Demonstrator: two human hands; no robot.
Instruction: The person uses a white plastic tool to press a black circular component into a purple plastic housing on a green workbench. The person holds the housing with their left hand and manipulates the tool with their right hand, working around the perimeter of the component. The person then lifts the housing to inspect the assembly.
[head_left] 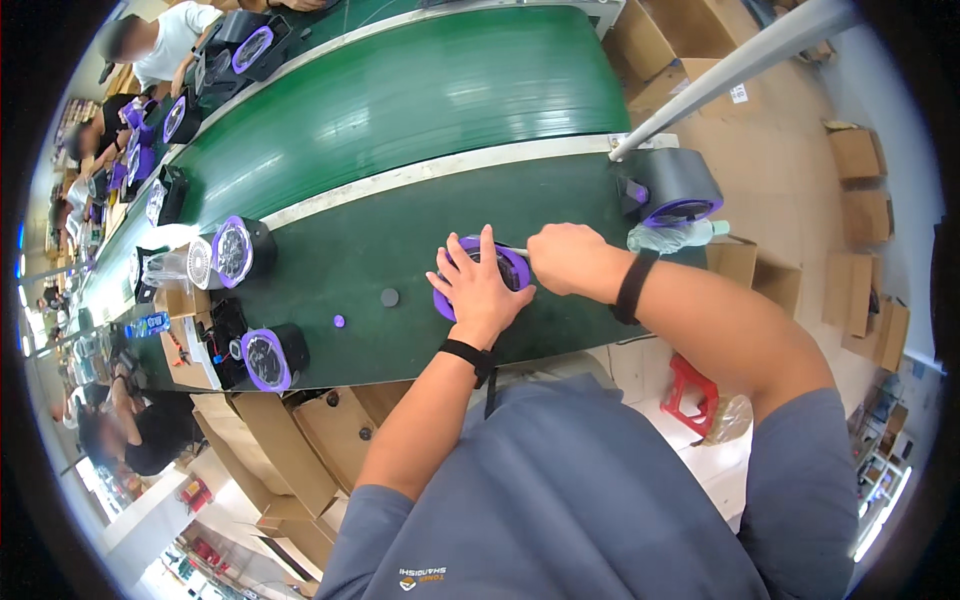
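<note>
A black unit with a purple oval rim (pixel 444 303) lies on the green work surface in front of me. My left hand (pixel 478 288) rests on top of it with its fingers spread, covering much of its face. At the rim's right side, my right hand (pixel 566 258) is closed in a fist. A thin, pale tool shaft (pixel 516 250) sticks out of that fist and meets the rim; the handle is hidden inside the fingers. Left of the unit lie a dark round knob (pixel 390 297) and a small purple cap (pixel 339 321).
A green conveyor belt (pixel 430 90) runs beyond the work surface. Similar purple-rimmed units (pixel 268 358) stand to the left, and a grey housing (pixel 683 185) stands at the right below a metal post (pixel 730 75). Open cartons (pixel 270 440) sit below the left edge. Several people work at the left.
</note>
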